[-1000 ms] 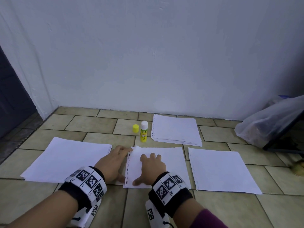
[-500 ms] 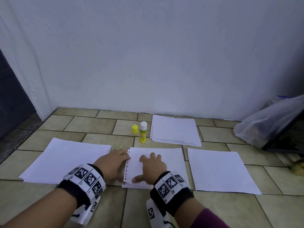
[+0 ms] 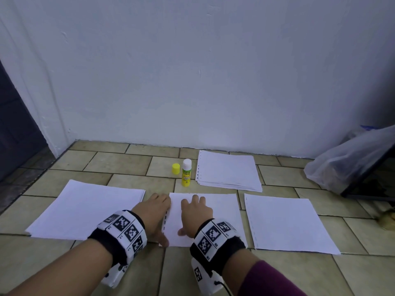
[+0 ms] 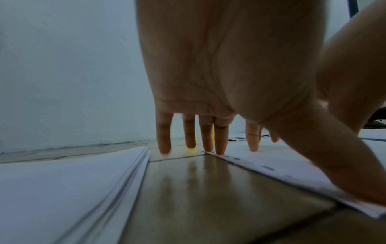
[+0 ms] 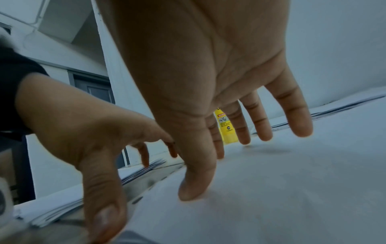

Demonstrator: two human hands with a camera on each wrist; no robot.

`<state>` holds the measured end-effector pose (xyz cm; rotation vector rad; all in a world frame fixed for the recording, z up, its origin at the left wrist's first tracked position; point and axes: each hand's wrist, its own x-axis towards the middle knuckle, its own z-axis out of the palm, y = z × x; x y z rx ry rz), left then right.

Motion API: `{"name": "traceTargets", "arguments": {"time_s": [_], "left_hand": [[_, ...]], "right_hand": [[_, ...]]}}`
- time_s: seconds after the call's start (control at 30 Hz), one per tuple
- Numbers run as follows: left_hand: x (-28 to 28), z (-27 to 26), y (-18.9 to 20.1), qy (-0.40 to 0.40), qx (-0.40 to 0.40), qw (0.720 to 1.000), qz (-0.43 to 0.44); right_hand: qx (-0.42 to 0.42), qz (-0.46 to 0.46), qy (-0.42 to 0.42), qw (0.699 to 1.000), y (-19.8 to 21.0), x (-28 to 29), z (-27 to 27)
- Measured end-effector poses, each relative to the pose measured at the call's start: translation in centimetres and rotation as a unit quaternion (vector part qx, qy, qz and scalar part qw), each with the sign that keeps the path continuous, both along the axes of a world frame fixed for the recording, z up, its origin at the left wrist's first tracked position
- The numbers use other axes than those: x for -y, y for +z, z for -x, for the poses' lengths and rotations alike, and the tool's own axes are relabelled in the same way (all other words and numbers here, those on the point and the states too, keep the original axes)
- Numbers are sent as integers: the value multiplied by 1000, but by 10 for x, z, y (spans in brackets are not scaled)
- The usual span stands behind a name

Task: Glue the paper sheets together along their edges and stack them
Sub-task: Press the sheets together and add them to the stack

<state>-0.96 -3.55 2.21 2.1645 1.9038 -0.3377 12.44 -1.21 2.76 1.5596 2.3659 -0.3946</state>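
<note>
The middle paper sheet (image 3: 222, 212) lies flat on the tiled floor, its punched edge (image 4: 267, 167) to the left. My right hand (image 3: 195, 212) presses flat on this sheet, its fingers (image 5: 261, 130) spread and straight. My left hand (image 3: 155, 210) rests at the punched edge; its fingers (image 4: 221, 142) are straight and touch the floor and the paper's rim, and its thumb lies on the near left corner. An uncapped yellow glue stick (image 3: 186, 173) stands behind the sheet, its yellow cap (image 3: 176, 168) beside it. Neither hand holds anything.
A stack of sheets (image 3: 85, 208) lies to the left, a single sheet (image 3: 284, 223) to the right, and another stack (image 3: 228, 169) at the back by the wall. A plastic bag (image 3: 350, 159) and a dark frame sit at the far right.
The far left corner of the middle sheet was lifted a second ago and now lies flat. My left hand has drawn back slightly along the punched edge.
</note>
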Motion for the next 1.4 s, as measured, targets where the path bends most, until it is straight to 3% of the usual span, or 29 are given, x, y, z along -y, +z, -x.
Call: {"name": "traceTargets", "arguments": {"time_s": [0.1, 0.2, 0.43, 0.63, 0.8, 0.93, 1.07, 1.2, 1.3, 1.4], "left_hand": [[0, -1, -3, -22, -44, 998, -28], [0, 1, -2, -24, -49, 998, -33], [0, 4, -2, -24, -38, 999, -14], [1, 5, -4, -27, -49, 998, -8], [-6, 4, 7, -7, -44, 999, 13], [-14, -16, 15, -50, -117, 991, -32], [-9, -33, 4, -110, 6, 993, -35], [-1, -29, 2, -118, 6, 993, -3], [3, -23, 6, -89, 22, 996, 13], [5, -14, 7, -67, 50, 996, -16]], "right_hand": [[-47, -12, 54, 997, -9, -1, 3], [-52, 33, 94, 994, -7, -7, -6], [-60, 47, -40, 996, 0, -38, -60], [3, -8, -114, 993, 3, -57, -87], [60, -65, -73, 993, 5, -52, -77], [89, -88, -37, 991, 3, -47, -68], [30, -55, -31, 998, 0, -41, -64], [-13, -57, -45, 997, -3, -29, -56], [5, -49, -44, 998, -7, -16, -47], [-5, -35, -7, 999, -8, -8, -34]]}}
